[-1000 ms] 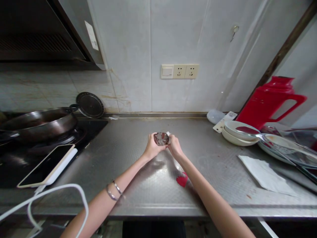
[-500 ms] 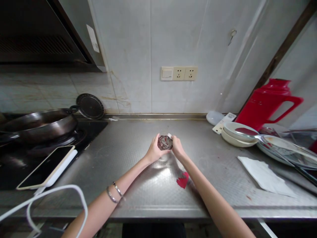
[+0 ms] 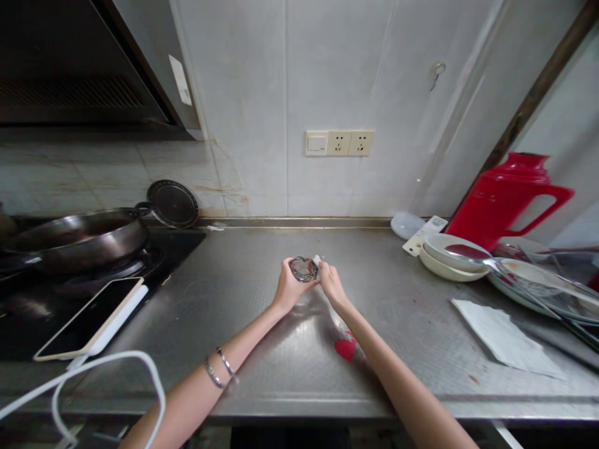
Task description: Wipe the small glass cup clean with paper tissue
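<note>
My left hand (image 3: 289,288) is curled round the left side of a small round glass container (image 3: 303,269) with a dark, patterned rim. Its mouth faces me, and I cannot tell whether it is a cup or an ashtray. At its right edge my right hand (image 3: 331,283) pinches a small piece of white tissue (image 3: 317,259) against the rim. The hands are held over the middle of the steel counter (image 3: 234,274). Nearer to me, beside my right forearm, lies a torn red scrap (image 3: 345,347).
A pan (image 3: 84,240) stands on the stove at left, near a phone (image 3: 91,318) with a white cable (image 3: 135,355). At right are stacked bowls (image 3: 453,265), a red thermos (image 3: 500,199), a plate (image 3: 524,293) with utensils, and a flat white tissue (image 3: 500,337).
The glass container has shifted slightly left and tilted in my hands. My right fingers have come slightly away from its side, with the white tissue at the rim. The camera view has tipped slightly.
</note>
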`<act>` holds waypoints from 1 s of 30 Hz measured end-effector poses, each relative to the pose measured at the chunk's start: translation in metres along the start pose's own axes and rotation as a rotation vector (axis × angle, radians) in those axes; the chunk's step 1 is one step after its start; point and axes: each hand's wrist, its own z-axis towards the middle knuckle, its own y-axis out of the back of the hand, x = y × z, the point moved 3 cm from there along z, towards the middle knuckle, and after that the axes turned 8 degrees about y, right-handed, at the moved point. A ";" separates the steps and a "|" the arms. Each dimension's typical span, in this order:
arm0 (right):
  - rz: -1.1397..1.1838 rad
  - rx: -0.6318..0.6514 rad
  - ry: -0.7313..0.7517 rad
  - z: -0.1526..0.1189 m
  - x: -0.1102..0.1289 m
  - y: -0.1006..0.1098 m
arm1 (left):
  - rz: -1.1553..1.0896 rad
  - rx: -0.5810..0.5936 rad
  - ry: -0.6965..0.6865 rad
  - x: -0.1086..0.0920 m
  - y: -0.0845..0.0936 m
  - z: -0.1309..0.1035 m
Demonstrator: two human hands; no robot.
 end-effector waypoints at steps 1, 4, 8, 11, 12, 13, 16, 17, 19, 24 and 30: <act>-0.003 -0.005 0.002 0.001 0.000 0.000 | -0.016 0.031 0.005 0.001 -0.002 -0.001; -0.004 -0.027 -0.007 0.004 -0.003 0.004 | -0.088 0.169 -0.009 0.006 -0.011 -0.004; 0.003 -0.043 -0.020 0.008 -0.008 0.013 | -0.167 0.324 -0.001 0.010 -0.017 -0.005; 0.017 -0.040 -0.017 0.007 -0.005 0.014 | -0.160 0.327 0.014 0.006 -0.014 -0.003; 0.024 -0.035 -0.014 0.007 -0.003 0.013 | -0.131 0.301 -0.004 0.003 -0.012 -0.003; 0.032 -0.027 -0.010 0.006 -0.001 0.012 | -0.089 0.265 -0.035 0.000 -0.010 -0.003; 0.050 -0.010 0.001 0.003 0.007 0.008 | 0.054 0.135 -0.153 -0.010 -0.003 -0.005; 0.052 -0.007 0.002 0.002 0.008 0.006 | 0.079 0.091 -0.177 -0.012 -0.001 -0.006; 0.053 -0.008 0.002 -0.001 0.009 0.004 | 0.087 0.002 -0.192 -0.013 0.002 -0.006; 0.043 -0.017 -0.011 -0.007 0.007 0.000 | -0.016 -0.032 -0.098 -0.010 0.002 -0.004; 0.019 -0.036 -0.030 -0.001 0.002 0.005 | -0.116 0.178 -0.042 -0.002 -0.010 -0.007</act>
